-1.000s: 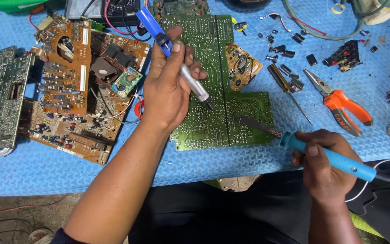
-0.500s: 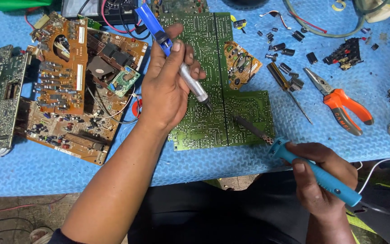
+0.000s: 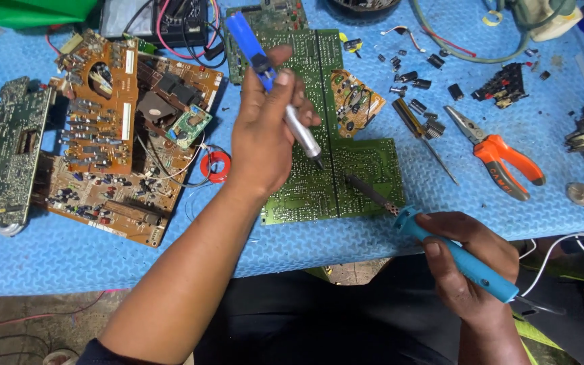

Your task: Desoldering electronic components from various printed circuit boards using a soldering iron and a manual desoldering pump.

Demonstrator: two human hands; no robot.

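A: What does the left hand (image 3: 261, 138) have?

B: Its grip is closed around a desoldering pump (image 3: 275, 84) with a blue plunger end and a silver barrel. The pump slants down to the right, and its tip rests on the green circuit board (image 3: 366, 165), near the middle of the board.

A: And the right hand (image 3: 471, 270)?

B: Its grip is wrapped round the light-blue handle of a soldering iron (image 3: 451, 253). The hand sits at the near edge of the tabletop (image 3: 69, 250), and the dark metal shaft of the iron reaches up and left over the lower right part of the same board. The iron's tip lies near the pump's tip, a little apart from it.

A: Where does the board lie?

B: Flat on the blue tabletop, solder side up, in the middle of the view. A small brown board (image 3: 353, 101) lies against its right edge.

A: What is around it?

B: To the left lies a large brown circuit board (image 3: 116, 142) with a red ring of tape (image 3: 215, 166) beside it. To the right lie a screwdriver (image 3: 424, 135), orange-handled pliers (image 3: 501, 159) and scattered small black components (image 3: 414, 74).
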